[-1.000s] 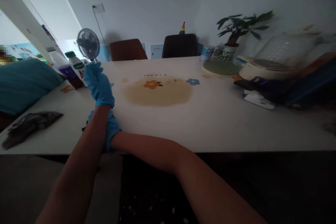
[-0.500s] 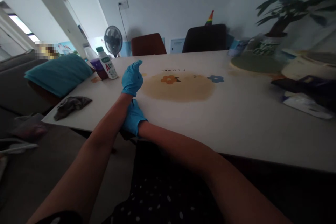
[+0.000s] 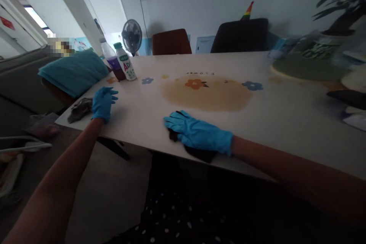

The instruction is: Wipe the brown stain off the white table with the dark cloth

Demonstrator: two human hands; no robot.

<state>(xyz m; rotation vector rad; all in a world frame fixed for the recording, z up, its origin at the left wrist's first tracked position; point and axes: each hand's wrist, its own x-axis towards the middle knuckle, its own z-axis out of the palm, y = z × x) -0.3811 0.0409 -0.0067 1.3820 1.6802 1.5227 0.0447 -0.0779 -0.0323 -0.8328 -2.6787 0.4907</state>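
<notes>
My right hand, in a blue glove, presses down on a dark cloth at the near edge of the table. Parts of the cloth show under the palm and by the fingertips; the rest is hidden beneath the hand. To the left, my left hand, gloved in the same blue, is raised above the tabletop with fingers apart and nothing in it. Just beside it a crumpled grey cloth lies at the table's left corner, partly covered from view by the glove.
A white bottle with a green cap and a purple-labelled bottle stand at the back left. A teal towel hangs over a chair. At the back right, a potted plant stands by a green round mat. Chairs line the far side.
My hands, close together before, are now apart. The left has moved left toward the grey cloth; the right has moved right, with the dark cloth showing under it. The view has shifted slightly.
</notes>
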